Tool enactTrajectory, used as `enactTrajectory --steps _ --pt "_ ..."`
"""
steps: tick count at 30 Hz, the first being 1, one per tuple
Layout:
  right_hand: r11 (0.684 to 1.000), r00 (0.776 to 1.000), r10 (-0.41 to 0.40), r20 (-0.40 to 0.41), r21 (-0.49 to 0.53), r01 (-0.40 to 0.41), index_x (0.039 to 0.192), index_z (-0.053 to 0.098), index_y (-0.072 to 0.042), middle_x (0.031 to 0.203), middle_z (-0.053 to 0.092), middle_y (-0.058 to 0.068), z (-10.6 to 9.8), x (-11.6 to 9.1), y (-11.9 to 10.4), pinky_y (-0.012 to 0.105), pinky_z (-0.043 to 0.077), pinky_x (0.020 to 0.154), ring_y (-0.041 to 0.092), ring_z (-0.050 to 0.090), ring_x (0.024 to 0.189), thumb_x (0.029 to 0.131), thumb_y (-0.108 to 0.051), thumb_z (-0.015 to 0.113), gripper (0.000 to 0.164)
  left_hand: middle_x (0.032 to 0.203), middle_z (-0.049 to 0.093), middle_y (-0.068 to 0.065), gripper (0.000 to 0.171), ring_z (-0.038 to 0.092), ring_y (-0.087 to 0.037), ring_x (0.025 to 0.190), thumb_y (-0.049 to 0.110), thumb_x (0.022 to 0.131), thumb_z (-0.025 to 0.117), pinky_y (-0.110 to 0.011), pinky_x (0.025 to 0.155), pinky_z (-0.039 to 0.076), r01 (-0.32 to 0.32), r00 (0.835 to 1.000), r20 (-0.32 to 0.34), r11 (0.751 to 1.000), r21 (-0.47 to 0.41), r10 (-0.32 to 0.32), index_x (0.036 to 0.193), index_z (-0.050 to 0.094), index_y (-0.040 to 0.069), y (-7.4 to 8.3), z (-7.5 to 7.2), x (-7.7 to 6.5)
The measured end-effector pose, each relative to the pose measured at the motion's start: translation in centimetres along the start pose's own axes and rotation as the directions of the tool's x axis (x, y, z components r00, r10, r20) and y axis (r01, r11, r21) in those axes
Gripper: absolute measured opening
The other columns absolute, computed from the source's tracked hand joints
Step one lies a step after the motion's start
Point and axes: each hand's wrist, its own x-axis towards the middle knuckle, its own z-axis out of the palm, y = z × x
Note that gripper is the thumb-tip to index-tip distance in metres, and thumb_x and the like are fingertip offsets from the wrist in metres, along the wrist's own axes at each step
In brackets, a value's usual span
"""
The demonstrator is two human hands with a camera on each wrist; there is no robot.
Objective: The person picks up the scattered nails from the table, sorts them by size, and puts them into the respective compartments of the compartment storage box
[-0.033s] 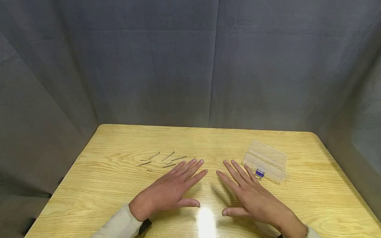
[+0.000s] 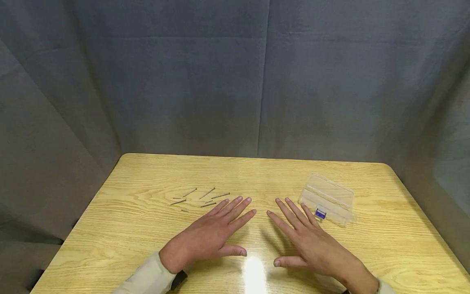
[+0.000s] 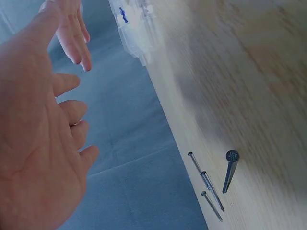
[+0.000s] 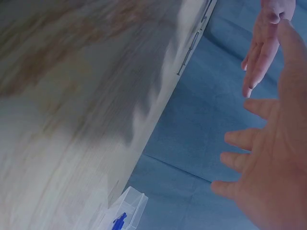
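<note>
My left hand is held over the table with its fingers straight and spread, and it grips nothing. Just beyond its fingertips lie several metal nails of differing lengths, scattered on the wood. In the left wrist view a thick nail shows its round head. Opposite, my right hand also has straight, spread fingers and holds nothing. Close to its little finger is a clear plastic box with a blue latch. In the right wrist view the box is partly cut off by the lower edge.
The light wooden table has rounded far corners. Grey cloth curtains hang behind it and at both sides. A bright light reflection lies on the tabletop between the hands.
</note>
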Motion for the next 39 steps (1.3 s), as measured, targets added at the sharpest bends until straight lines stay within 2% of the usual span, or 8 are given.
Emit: enactTrajectory --steps 10,15,20,29,39 --pt "1.000 1.000 0.022 -0.006 0.020 -0.022 0.165 0.024 -0.019 0.171 0.006 0.012 -0.3 -0.5 0.1 0.061 0.009 0.117 0.040 0.011 0.154 0.086 -0.066 0.070 0.102 0.172 0.005 -0.009 0.087 0.001 -0.024 0.156 0.068 0.100 0.043 -0.045 0.122 0.009 0.009 1.000 0.000 1.000 -0.013 -0.009 0.166 0.017 0.018 -0.1 -0.1 -0.3" --pt "1.000 0.999 0.016 -0.038 0.003 -0.016 0.164 0.026 -0.018 0.171 0.009 0.013 -0.5 -0.7 0.3 0.057 0.005 0.120 0.042 0.014 0.153 0.085 -0.066 0.072 0.103 0.172 0.004 -0.008 0.087 0.002 -0.024 0.156 0.068 0.100 0.043 -0.046 0.122 0.010 0.026 1.000 -0.006 1.000 -0.005 -0.026 0.166 0.017 0.017 -0.3 -0.2 -0.8" --pt "0.999 0.999 0.031 -0.040 0.024 -0.030 0.164 0.025 -0.018 0.171 0.009 0.012 -0.8 -1.0 0.5 0.054 0.000 0.120 0.040 0.011 0.154 0.086 -0.063 0.073 0.102 0.171 0.006 -0.010 0.086 0.006 -0.026 0.156 0.067 0.101 0.043 -0.046 0.122 0.012 0.022 0.999 -0.024 1.000 0.004 -0.022 0.165 0.020 0.015 -0.5 -0.2 -1.2" --pt "0.997 0.996 0.071 -0.045 0.043 -0.069 0.164 0.025 -0.018 0.171 0.010 0.011 -1.4 -1.5 1.2 0.054 0.001 0.120 0.038 0.009 0.155 0.090 -0.065 0.067 0.098 0.172 0.003 -0.007 0.087 0.006 -0.027 0.156 0.068 0.100 0.043 -0.043 0.122 0.011 0.078 0.997 -0.021 0.997 -0.002 -0.078 0.166 0.018 0.017 -1.0 -0.5 -1.6" --pt "0.997 0.995 0.074 -0.074 -0.005 -0.074 0.163 0.029 -0.016 0.170 0.013 0.012 -1.5 -1.9 1.7 0.053 0.002 0.121 0.037 0.009 0.155 0.093 -0.062 0.066 0.092 0.172 0.003 -0.009 0.088 0.005 -0.025 0.156 0.067 0.100 0.045 -0.043 0.122 0.012 0.115 0.993 -0.005 0.993 -0.025 -0.115 0.166 0.019 0.015 -1.5 -0.3 -2.6"
